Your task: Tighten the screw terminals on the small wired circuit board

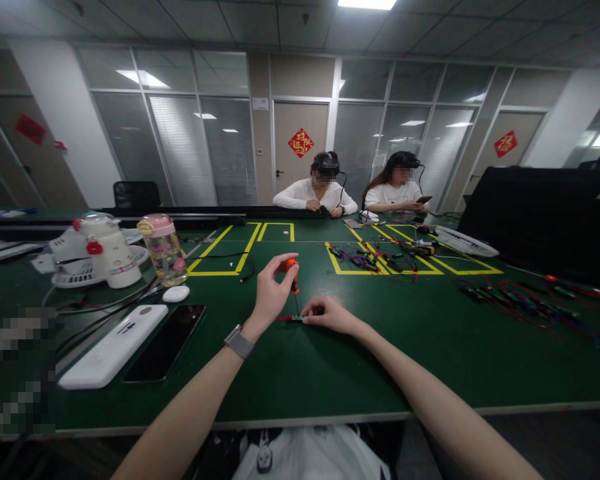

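My left hand [273, 288] pinches the orange handle of a small screwdriver [293, 275], held upright with its tip down on a small green connector block [296, 319] with a red wire. My right hand [330, 313] is closed on that block and pins it to the green table [300, 373]. A grey watch sits on my left wrist.
At left lie a black phone [166, 341], a white flat device [114, 345], a white mouse [176, 293], a pink-lidded bottle [164, 248] and a white fan [96, 252]. Bundles of coloured wires [525, 300] spread at right. Two people sit at the far side.
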`<state>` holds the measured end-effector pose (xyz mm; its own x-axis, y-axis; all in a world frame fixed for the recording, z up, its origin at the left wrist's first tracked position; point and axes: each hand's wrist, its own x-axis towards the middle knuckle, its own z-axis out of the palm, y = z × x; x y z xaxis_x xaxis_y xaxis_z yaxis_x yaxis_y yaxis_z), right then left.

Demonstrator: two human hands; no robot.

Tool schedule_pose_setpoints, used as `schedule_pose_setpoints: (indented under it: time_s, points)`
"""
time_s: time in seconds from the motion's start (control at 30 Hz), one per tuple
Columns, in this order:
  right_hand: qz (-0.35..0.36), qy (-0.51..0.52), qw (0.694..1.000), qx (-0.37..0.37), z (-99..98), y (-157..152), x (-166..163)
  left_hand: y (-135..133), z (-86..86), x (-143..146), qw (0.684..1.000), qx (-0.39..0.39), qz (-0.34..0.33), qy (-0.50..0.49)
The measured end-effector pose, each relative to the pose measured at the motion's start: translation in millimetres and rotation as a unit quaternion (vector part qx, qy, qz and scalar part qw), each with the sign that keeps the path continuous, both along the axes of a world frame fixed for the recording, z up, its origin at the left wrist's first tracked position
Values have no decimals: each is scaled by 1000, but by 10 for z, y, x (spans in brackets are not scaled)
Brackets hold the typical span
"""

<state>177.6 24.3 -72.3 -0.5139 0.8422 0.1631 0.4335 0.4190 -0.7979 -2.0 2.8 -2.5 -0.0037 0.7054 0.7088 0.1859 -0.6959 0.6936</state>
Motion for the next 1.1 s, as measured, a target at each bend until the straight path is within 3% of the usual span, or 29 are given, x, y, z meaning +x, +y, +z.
schedule_pose_setpoints:
  time_s: [0.13,0.27,0.4,0.67,0.97,1.1]
  points:
    - [0,1,1000,0,1,-2,-1,-17,13,-19,994,55,72,58]
    - [3,7,1000,-5,7,-8,-4,-20,-2,-4,997,32,5,70]
    - [2,3,1000,-5,7,-9,-10,0,-24,15,998,-1,-59,21]
    - [3,7,1000,-2,-4,-1,-5,-11,-2,1,998,41,25,40]
    - [2,7,1000,0,-21,10,3,-3,-4,-1,996,-27,-82,1]
    - [2,1,1000,5,-12,5,2,1,-1,2,996,-29,-77,-21]
